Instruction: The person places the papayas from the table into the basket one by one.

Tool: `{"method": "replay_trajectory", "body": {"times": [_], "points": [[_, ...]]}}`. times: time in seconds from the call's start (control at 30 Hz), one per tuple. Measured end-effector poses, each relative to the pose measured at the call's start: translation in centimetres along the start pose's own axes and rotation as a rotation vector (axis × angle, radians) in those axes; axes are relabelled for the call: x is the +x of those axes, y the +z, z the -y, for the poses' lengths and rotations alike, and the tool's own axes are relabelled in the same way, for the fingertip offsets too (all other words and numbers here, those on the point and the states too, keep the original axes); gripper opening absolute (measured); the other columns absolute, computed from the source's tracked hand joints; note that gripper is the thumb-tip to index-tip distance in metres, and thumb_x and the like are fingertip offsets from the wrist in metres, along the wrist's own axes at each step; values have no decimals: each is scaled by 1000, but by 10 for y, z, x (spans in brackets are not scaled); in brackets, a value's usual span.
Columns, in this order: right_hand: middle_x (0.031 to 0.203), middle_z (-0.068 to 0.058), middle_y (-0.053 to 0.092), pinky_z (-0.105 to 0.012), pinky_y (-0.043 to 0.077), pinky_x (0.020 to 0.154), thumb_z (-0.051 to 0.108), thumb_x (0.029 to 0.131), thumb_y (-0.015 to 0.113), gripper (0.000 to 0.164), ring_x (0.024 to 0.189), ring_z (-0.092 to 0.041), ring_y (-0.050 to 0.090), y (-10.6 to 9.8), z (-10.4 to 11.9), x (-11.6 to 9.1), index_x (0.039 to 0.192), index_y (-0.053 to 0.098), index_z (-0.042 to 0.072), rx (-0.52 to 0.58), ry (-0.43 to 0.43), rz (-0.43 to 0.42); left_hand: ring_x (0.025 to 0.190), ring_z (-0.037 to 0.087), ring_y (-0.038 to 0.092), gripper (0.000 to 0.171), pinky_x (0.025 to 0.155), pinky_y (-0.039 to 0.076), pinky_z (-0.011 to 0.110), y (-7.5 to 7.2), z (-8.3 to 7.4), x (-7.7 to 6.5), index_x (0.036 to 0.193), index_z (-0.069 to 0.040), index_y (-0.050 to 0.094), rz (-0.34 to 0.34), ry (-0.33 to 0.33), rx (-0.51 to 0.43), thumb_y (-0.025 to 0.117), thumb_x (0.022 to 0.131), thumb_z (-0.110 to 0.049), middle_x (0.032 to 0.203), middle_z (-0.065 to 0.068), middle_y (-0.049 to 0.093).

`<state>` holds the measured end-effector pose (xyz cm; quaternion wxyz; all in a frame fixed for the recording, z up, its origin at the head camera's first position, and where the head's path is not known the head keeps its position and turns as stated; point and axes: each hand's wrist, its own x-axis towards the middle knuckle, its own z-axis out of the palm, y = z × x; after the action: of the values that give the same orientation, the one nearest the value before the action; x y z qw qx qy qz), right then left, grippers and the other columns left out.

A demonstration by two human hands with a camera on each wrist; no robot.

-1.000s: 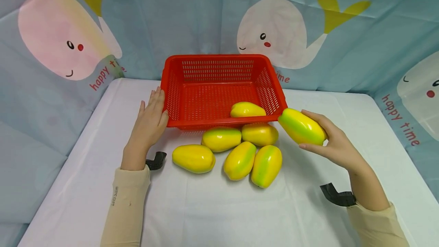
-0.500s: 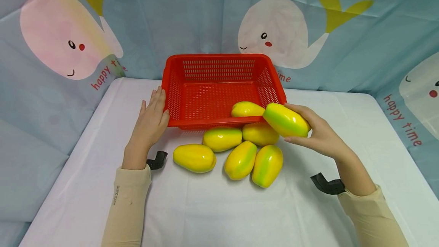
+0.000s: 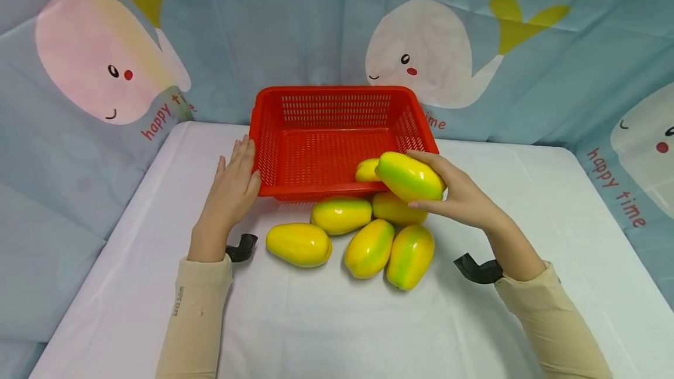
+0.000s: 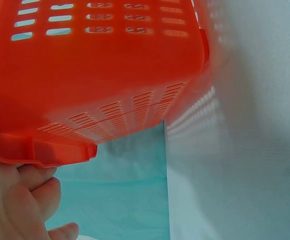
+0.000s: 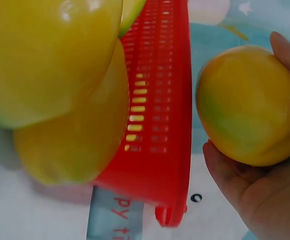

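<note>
My right hand (image 3: 459, 192) grips a yellow-green papaya (image 3: 408, 177) between thumb and fingers, raised over the front rim of a red plastic basket (image 3: 305, 190). The right wrist view has the held papaya (image 5: 250, 107) just outside the basket's rim. One papaya (image 3: 365, 170) lies in the basket's front right part, half hidden by the held one. Along the basket's left side my left hand (image 3: 229, 186) rests with straight fingers against the rim; in the left wrist view its fingers (image 4: 46, 195) lie under the rim's edge.
Several papayas lie in front of the basket on the white tablecloth (image 3: 337, 332): one at the left (image 3: 298, 244), others, such as a two-toned papaya (image 3: 411, 256), grouped to the right. A blue curtain (image 3: 295, 28) with whale prints hangs right behind the basket.
My right hand has carried its papaya leftward, from beside the basket's right front corner to over the front rim. The left hand has stayed at the basket's left side.
</note>
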<state>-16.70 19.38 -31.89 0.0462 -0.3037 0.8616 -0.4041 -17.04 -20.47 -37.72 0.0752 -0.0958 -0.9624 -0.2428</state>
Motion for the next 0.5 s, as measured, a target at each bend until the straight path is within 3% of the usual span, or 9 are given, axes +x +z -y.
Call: {"method": "replay_trajectory", "body": {"times": [0.17, 0.5], "points": [[136, -2, 46, -45, 41, 94, 13, 80, 75, 77, 110, -18, 48, 5, 2, 14, 145, 34, 18, 30, -1, 20, 144, 27, 5, 59, 112, 2, 56, -1, -1, 0, 150, 1, 13, -3, 1, -1, 33, 98, -20, 157, 12, 8], [134, -1, 46, -44, 43, 92, 16, 79, 75, 77, 109, -20, 49, 17, 9, 38, 145, 34, 19, 70, -20, 34, 144, 27, 5, 59, 111, 4, 58, 1, 0, 1, 150, 1, 13, -8, 4, -4, 33, 98, -20, 157, 12, 8]]}}
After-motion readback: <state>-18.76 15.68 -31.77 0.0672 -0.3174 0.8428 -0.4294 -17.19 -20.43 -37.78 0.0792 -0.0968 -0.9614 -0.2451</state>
